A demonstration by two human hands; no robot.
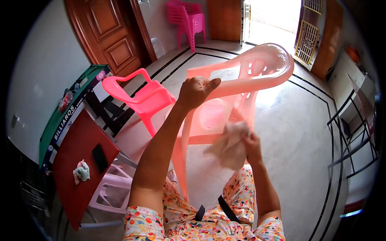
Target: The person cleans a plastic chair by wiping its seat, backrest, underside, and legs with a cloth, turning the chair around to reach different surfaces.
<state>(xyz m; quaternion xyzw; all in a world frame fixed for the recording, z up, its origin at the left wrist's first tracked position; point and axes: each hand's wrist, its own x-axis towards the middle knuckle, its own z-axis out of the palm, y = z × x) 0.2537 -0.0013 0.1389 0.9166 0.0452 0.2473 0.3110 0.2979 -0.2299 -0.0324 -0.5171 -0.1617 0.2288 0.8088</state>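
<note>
A light pink plastic armchair [277, 74] stands tilted in front of me, its backrest toward the open doorway. My left hand [198, 91] is closed round one armrest, thumb along the top. In my right hand [252, 143] is a pale cloth [233, 140], blurred by motion, bunched in the fingers and hanging beside the chair's seat and legs. Left of this chair, a brighter pink armchair [150, 96] stands on the floor.
On the left, a red table [86, 124] bears a dark phone-like slab [100, 157] and a crumpled cloth [81, 172]. A pink stool [110, 188] stands under it, a billiards table [72, 112] behind. Stacked pink chairs [186, 20] stand by the back wall; a black metal frame [356, 132] is at right.
</note>
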